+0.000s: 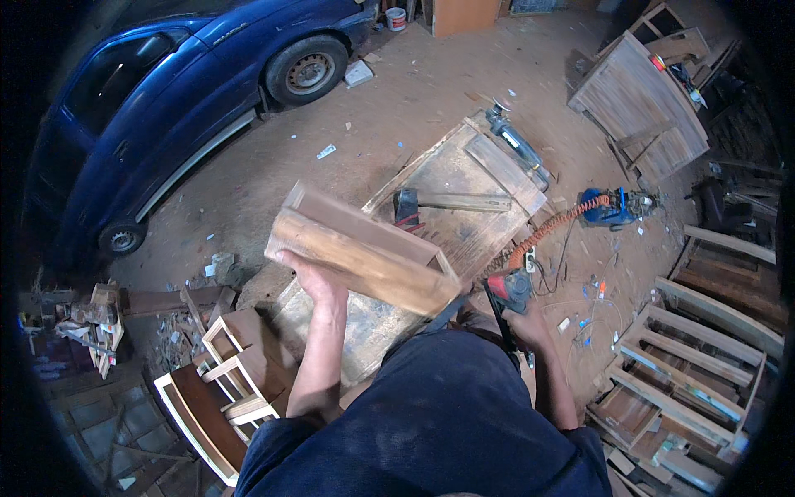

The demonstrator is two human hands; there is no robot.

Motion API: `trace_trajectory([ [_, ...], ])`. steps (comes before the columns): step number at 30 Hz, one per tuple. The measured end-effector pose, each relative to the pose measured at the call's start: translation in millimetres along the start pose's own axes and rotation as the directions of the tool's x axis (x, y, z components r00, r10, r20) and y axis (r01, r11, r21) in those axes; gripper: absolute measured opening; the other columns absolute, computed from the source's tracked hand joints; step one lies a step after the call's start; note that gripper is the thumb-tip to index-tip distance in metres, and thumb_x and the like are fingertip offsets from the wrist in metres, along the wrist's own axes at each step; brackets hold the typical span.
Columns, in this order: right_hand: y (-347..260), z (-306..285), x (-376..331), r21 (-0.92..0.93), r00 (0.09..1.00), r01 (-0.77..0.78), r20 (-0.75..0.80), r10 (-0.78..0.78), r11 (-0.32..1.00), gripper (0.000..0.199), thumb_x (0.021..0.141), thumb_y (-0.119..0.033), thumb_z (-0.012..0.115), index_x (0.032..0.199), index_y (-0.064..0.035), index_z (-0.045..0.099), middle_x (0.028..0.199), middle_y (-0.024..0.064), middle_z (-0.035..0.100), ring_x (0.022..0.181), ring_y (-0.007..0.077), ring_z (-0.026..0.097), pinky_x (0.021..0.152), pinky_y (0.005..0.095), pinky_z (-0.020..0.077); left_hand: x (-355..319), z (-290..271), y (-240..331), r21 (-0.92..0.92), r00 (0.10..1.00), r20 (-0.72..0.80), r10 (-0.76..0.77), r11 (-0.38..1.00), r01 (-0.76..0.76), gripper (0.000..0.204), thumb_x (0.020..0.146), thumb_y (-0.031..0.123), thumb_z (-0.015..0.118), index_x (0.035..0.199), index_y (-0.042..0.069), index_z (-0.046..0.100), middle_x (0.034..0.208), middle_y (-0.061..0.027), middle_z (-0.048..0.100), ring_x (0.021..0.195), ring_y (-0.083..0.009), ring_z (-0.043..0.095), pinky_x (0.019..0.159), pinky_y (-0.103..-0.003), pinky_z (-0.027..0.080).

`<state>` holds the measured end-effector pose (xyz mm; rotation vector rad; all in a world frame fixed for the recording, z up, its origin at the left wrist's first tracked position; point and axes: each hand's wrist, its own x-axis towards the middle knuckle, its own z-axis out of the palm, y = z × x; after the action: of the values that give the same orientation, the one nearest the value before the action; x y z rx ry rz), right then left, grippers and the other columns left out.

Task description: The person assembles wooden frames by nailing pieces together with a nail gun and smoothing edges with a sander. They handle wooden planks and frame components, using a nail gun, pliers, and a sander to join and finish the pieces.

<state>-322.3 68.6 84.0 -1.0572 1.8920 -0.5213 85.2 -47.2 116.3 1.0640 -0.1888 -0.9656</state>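
My left hand (319,282) grips a wooden drawer (364,263) near the lower left end of its long front board. The drawer is tilted and slightly smeared by motion, held over the low wooden work table (451,170). In my right hand (530,325) is a red and black air nail gun (507,291), close to the drawer's right end but not clearly touching it. An orange coiled hose (553,234) runs from the nail gun toward a blue air compressor (609,207). On the table, beyond the drawer, lies a hammer (464,201).
An angle grinder (517,145) rests at the table's far edge. A blue car (199,91) stands at the far left. To the left is a pale wooden drawer frame (236,373); slatted furniture frames (687,364) lie at right. A wooden cabinet (638,103) stands far right.
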Motion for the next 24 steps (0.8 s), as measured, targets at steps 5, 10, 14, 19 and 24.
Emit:
trace_trajectory([
  [5, 12, 1, 8, 0.055, 0.996, 0.038, 0.079, -0.042, 0.998, 0.035, 0.079, -0.009, 0.066, 0.112, 0.0002, 0.063, 0.076, 0.0048, 0.063, 0.059, 0.0149, 0.055, 0.055, 0.0324, 0.0451, -1, -68, -47, -0.126, 0.986, -0.141, -0.087, 0.99, 0.069, 0.098, 0.089, 0.088, 0.016, 0.156, 0.019, 0.034, 0.154, -0.0081, 0.045, 0.142, -0.0318, 0.042, 0.12, -0.051, 0.034],
  [10, -6, 0, 9, 0.061, 0.996, -0.039, 0.078, 0.034, 0.997, 0.034, 0.078, -0.008, 0.065, 0.112, -0.0012, 0.064, 0.078, 0.0042, 0.064, 0.059, 0.0145, 0.056, 0.055, 0.0325, 0.045, -39, -161, -123, -0.218, 0.951, -0.067, -0.302, 0.935, 0.281, 0.097, 0.089, 0.088, 0.018, 0.155, 0.019, 0.036, 0.157, -0.0069, 0.043, 0.141, -0.0326, 0.044, 0.12, -0.05, 0.034],
  [14, -29, 1, 6, 0.057, 0.993, -0.026, 0.118, 0.019, 0.998, 0.034, 0.078, -0.009, 0.065, 0.112, -0.0007, 0.066, 0.079, 0.0043, 0.065, 0.061, 0.015, 0.057, 0.057, 0.0333, 0.0463, -68, -199, -144, -0.227, 0.763, -0.185, -0.619, 0.783, 0.58, 0.098, 0.089, 0.088, 0.024, 0.155, 0.017, 0.036, 0.155, -0.0115, 0.044, 0.138, -0.0367, 0.045, 0.117, -0.053, 0.036],
  [19, -32, -1, 12, -0.033, 0.98, -0.082, 0.179, 0.086, 0.996, 0.048, 0.077, -0.013, 0.068, 0.123, 0.0024, 0.064, 0.107, 0.0163, 0.073, 0.096, 0.0254, 0.069, 0.089, 0.0379, 0.0523, -74, -170, -97, 0.362, 0.349, -0.032, -0.936, 0.315, 0.878, 0.082, 0.098, 0.072, 0.04, 0.129, -0.002, 0.052, 0.103, -0.0183, 0.071, 0.09, -0.0318, 0.07, 0.073, -0.041, 0.059],
  [24, -17, 9, 17, 0.022, 0.998, 0.003, 0.069, -0.005, 1.0, 0.047, 0.078, -0.016, 0.069, 0.121, 0.0009, 0.065, 0.106, 0.0194, 0.073, 0.096, 0.0294, 0.071, 0.089, 0.0396, 0.053, -70, -77, -76, 0.986, 0.672, 0.073, -0.737, 0.153, 0.062, 0.059, 0.098, 0.057, 0.057, 0.109, 0.0, 0.064, 0.081, -0.0133, 0.072, 0.079, -0.0351, 0.07, 0.075, -0.044, 0.056],
])
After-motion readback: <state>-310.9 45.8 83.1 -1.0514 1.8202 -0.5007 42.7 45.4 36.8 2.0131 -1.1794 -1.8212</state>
